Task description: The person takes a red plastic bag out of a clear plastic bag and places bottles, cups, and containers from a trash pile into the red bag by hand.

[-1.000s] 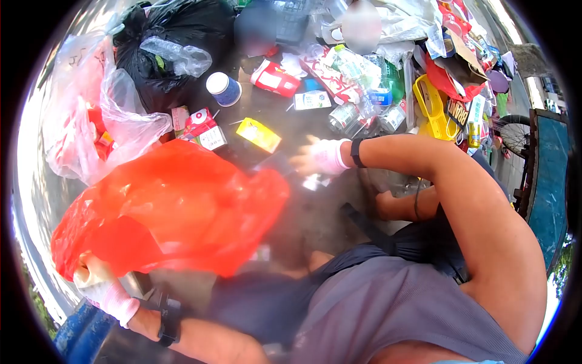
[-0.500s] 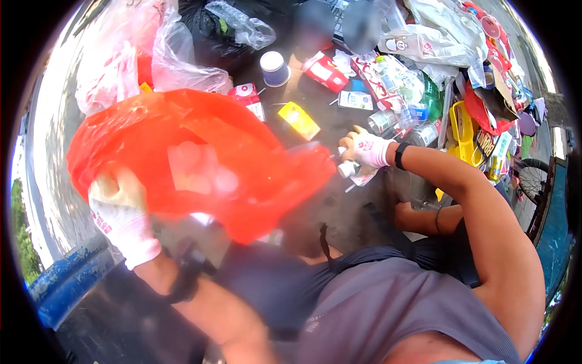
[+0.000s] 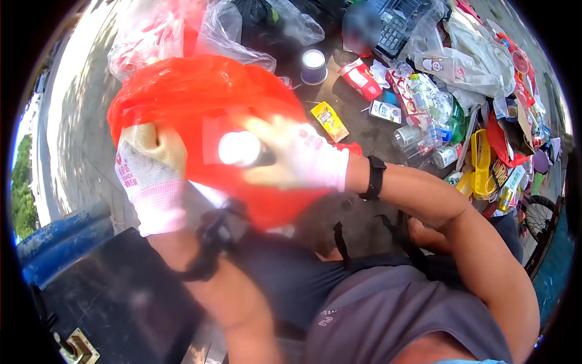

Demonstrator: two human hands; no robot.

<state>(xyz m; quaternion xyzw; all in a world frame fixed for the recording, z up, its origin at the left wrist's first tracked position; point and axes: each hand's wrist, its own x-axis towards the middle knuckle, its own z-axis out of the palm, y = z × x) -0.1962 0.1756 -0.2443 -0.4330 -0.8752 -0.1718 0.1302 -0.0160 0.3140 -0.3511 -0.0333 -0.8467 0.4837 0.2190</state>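
A: Where do we see the left hand point(image 3: 151, 155)?

B: At ten o'clock in our view, gloved and clenched, its curled fingers gripping the near edge of the red bag point(image 3: 206, 97), which billows between ten and twelve o'clock.

A: And the right hand point(image 3: 297, 151)?

B: Just above centre, toward twelve o'clock, gloved and blurred by motion. We see its fingers closed about a white-ended item point(image 3: 239, 148), held in front of the red bag; the blur is too strong for us to name it. A black band point(image 3: 376, 178) circles the wrist.

A: What lies about them?

B: Past the right hand, at one o'clock, we find a yellow carton point(image 3: 330, 121) on the dark floor point(image 3: 364, 200). A purple-and-white cup point(image 3: 313, 68) stands upright at twelve, and a red cup point(image 3: 360, 80) lies on its side at one, with a white carton point(image 3: 385, 111) near two.

A: Beyond those?

B: Clear bottles crowd together at two o'clock beside a green bottle point(image 3: 458, 121). Toward three, we see a yellow plastic piece point(image 3: 481, 161) and, farther out, a spoked wheel point(image 3: 538, 217). A translucent bag point(image 3: 151, 39) sits at eleven, touching the red one. A blue bar point(image 3: 66, 239) runs at eight.
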